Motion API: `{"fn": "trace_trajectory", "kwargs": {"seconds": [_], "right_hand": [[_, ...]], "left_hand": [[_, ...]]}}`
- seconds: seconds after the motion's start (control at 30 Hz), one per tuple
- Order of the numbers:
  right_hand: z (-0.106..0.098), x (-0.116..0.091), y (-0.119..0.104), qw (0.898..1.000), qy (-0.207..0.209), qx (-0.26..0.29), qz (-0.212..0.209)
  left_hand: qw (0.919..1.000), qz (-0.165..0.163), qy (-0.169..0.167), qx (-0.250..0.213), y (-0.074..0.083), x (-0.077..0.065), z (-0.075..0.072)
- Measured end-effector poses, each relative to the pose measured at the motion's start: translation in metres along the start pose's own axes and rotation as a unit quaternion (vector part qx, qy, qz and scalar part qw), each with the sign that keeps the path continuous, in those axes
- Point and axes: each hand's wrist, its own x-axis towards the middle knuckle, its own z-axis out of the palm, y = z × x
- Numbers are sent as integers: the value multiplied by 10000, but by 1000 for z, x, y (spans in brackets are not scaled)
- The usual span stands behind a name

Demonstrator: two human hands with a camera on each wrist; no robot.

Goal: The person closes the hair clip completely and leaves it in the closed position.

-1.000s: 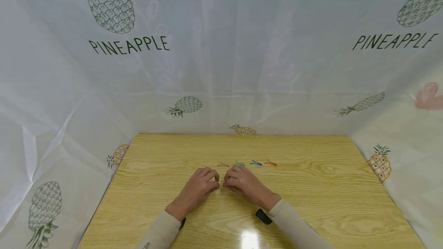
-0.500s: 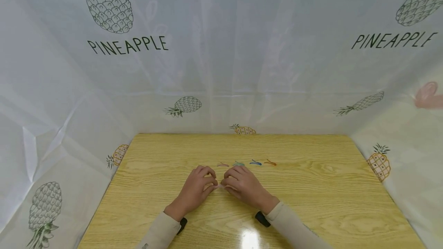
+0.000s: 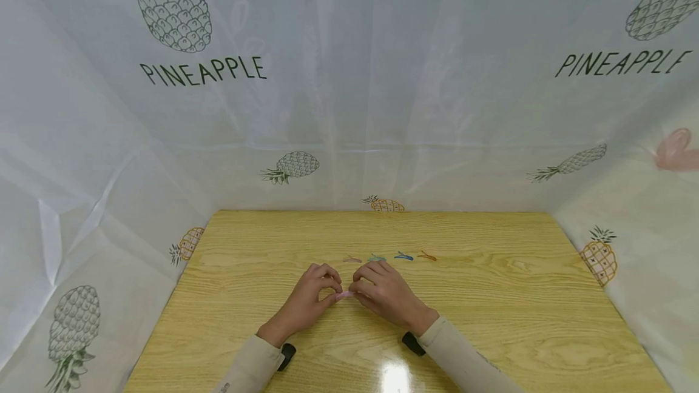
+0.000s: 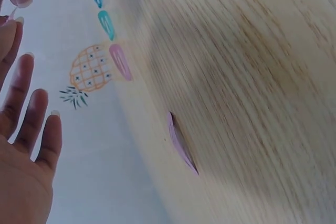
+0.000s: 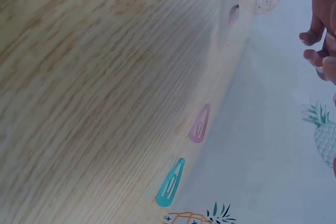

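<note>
Likely light and springy, the slim pink piece [image 3: 344,295] is aptly pinched endwise by fingers [image 3: 364,287]: left hand [image 3: 307,299] at nine o'clock, right hand [image 3: 386,297] at three.

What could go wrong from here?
The pink piece is small and pinched at the fingertips between the left hand and right hand, so it might slip or spring loose.

In the head view, the right hand's knuckles appear close to the teal clip; a forward move could nudge it.
</note>
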Motion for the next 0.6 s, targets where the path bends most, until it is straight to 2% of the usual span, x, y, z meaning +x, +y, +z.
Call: {"fn": "trace_trajectory", "kwargs": {"seconds": [0.1, 0.17, 0.27, 0.37, 0.5, 0.6], "right_hand": [[0, 1, 0, 10000, -22, -43, 2], [0, 2, -1, 9999, -81, -14, 70], [-1, 5, -2, 9995, -176, 73, 260], [1, 8, -3, 9985, -201, 178, 471], [8, 14, -4, 9965, -153, 351, 737], [13, 20, -5, 9941, -185, 468, 963]], "left_hand": [[9991, 206, 148, 329, 0, -1, 0], [9960, 406, 288, 744, 0, -1, 0], [9856, 745, 567, 1405, 0, -2, 0], [9719, 1041, 814, 1946, -4, -2, -1], [9586, 1213, 1041, 2355, -11, -1, -4], [9556, 1244, 1096, 2434, -15, -1, -8]]}}
